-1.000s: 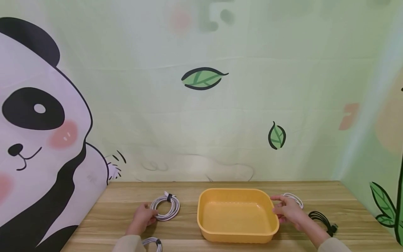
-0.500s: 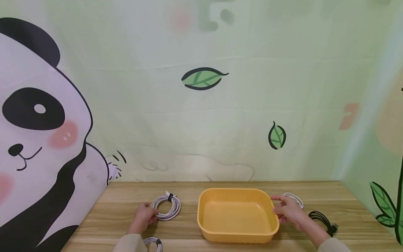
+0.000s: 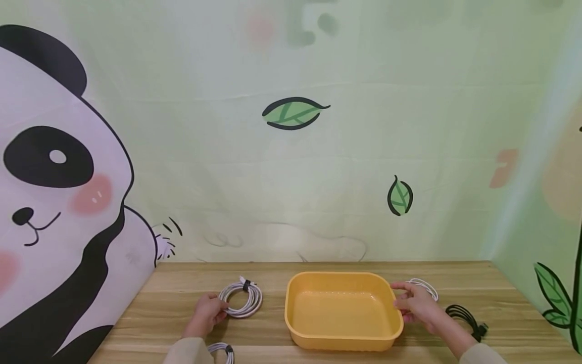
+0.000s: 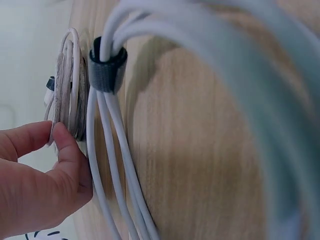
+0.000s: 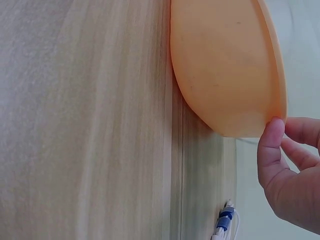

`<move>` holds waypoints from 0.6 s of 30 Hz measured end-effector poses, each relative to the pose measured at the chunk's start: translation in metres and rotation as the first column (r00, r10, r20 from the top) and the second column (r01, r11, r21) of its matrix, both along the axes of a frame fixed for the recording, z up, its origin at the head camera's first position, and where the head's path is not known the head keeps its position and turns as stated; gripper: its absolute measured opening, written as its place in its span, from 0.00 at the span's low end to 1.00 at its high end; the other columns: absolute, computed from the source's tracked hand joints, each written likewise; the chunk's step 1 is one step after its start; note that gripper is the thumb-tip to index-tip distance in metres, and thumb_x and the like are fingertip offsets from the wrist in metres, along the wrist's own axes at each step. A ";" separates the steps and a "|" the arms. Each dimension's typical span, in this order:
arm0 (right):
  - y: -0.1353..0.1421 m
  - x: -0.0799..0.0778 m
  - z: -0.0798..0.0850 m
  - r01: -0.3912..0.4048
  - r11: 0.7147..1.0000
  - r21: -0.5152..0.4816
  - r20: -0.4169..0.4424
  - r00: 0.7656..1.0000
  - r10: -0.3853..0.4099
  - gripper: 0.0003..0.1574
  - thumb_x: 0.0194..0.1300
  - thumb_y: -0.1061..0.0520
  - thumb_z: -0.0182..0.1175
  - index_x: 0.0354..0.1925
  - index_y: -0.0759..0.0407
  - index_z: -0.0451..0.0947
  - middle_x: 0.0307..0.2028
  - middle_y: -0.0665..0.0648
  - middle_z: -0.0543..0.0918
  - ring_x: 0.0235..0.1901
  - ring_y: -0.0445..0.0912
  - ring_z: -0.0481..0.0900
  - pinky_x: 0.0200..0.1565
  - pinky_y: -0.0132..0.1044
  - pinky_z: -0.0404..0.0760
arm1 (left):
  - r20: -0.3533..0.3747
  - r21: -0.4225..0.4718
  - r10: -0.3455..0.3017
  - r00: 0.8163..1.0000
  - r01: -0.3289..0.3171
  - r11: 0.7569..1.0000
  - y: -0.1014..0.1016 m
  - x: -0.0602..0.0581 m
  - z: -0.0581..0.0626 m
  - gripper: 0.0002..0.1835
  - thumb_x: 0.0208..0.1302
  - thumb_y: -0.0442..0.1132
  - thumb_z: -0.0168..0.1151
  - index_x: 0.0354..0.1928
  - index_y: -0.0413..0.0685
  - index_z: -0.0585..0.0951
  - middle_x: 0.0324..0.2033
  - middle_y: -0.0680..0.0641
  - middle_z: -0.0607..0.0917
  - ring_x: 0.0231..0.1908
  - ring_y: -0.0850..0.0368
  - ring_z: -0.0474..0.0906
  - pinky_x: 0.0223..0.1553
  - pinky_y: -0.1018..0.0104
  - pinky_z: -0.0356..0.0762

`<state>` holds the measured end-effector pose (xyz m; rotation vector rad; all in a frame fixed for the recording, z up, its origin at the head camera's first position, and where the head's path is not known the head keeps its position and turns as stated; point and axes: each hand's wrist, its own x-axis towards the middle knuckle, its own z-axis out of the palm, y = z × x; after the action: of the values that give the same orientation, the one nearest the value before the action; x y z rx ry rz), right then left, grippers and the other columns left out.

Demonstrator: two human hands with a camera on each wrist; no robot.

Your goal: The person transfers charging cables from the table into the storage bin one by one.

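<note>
In the head view my left hand (image 3: pixel 206 312) pinches the near left side of a coiled white-grey cable (image 3: pixel 254 305), bound with a black strap (image 3: pixel 247 285). The left wrist view shows thumb and forefinger meeting on that coil (image 4: pixel 62 95). A second white cable coil (image 4: pixel 215 55), also strapped, looms close to that camera; only part of it (image 3: pixel 220 346) shows at the head view's bottom edge. My right hand (image 3: pixel 416 306) grips the right rim of a yellow plastic basin (image 3: pixel 343 344), thumb on its outer wall (image 5: pixel 225 65). Inside the basin only its bare floor shows.
Behind my right hand lies a thin white cable coil (image 3: pixel 428 286), partly hidden. To the right, a black cable coil (image 3: pixel 465 313) rests by my forearm. The wooden table (image 3: pixel 268 283) ends at a printed panda backdrop (image 3: pixel 191 151).
The coil in my left hand has shifted slightly to the right, with the hand barely moving. My right hand and the basin have stayed where they were.
</note>
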<state>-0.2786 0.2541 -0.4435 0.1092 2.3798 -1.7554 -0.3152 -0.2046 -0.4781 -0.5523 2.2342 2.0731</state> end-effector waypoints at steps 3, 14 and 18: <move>0.000 0.000 0.000 0.003 1.000 -0.001 0.004 1.000 -0.003 0.33 0.55 0.69 0.53 0.59 0.72 0.56 0.29 0.58 0.73 0.20 0.42 0.72 0.21 0.31 0.77 | 0.006 -0.007 0.014 1.000 -0.014 1.000 0.001 0.000 0.001 0.24 0.49 0.20 0.49 0.50 0.21 0.58 0.22 0.47 0.69 0.20 0.62 0.68 0.23 0.76 0.72; 0.001 -0.001 -0.001 -0.007 1.000 -0.008 0.005 1.000 0.007 0.33 0.56 0.69 0.52 0.59 0.71 0.56 0.28 0.57 0.74 0.20 0.42 0.73 0.21 0.31 0.76 | -0.014 -0.002 0.003 1.000 -0.003 1.000 0.002 0.002 0.006 0.25 0.44 0.19 0.46 0.49 0.20 0.60 0.26 0.43 0.70 0.21 0.61 0.68 0.24 0.75 0.72; 0.001 -0.001 -0.001 -0.007 1.000 -0.005 0.002 1.000 0.007 0.33 0.56 0.69 0.52 0.59 0.71 0.56 0.28 0.57 0.73 0.20 0.42 0.72 0.21 0.31 0.76 | -0.010 0.009 -0.005 1.000 0.005 1.000 0.002 0.003 0.007 0.26 0.45 0.18 0.46 0.51 0.20 0.59 0.28 0.43 0.69 0.22 0.61 0.68 0.25 0.75 0.72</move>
<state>-0.2798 0.2549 -0.4443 0.1023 2.3712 -1.7573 -0.3124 -0.2024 -0.4712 -0.5369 2.2277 2.0872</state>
